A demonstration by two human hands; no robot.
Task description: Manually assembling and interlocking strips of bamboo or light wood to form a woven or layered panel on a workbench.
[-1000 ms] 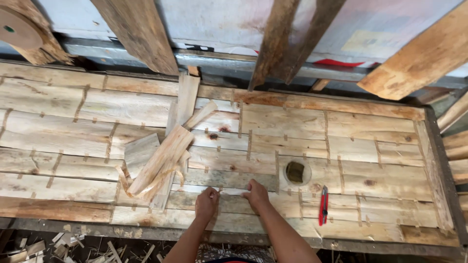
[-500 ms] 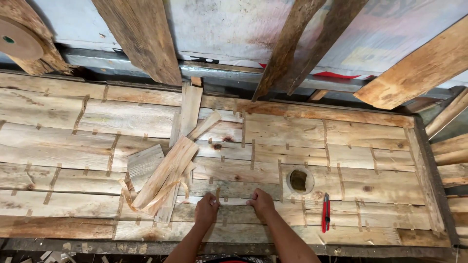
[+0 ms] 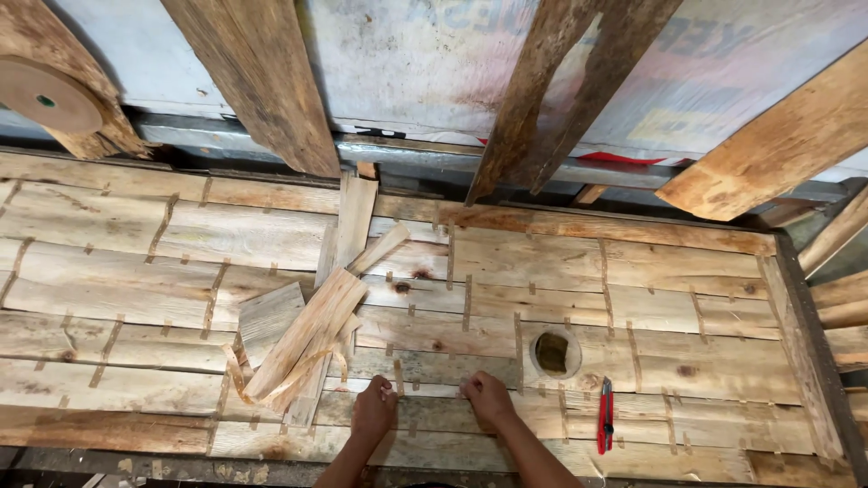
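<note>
Inspector: Report what you wear on the arms.

Me: Nothing in view. My forearms are bare from the bottom edge of the picture up to the wrists, with no sleeve or cuff showing.

Inspector: And the hands?

Me: My left hand [image 3: 372,411] and right hand [image 3: 488,398] are both bare: no gloves, no rings, no watch or strap that I can make out

Large flat sheet of pale wood veneer strips [image 3: 542,298], pieced edge to edge and joined by short brown tape tabs, lying flat across the workbench; one round knot hole right of centre. Left hand [image 3: 372,411] and right hand [image 3: 486,398] press on a pale strip at its near edge, fingers curled against the surface.
</note>
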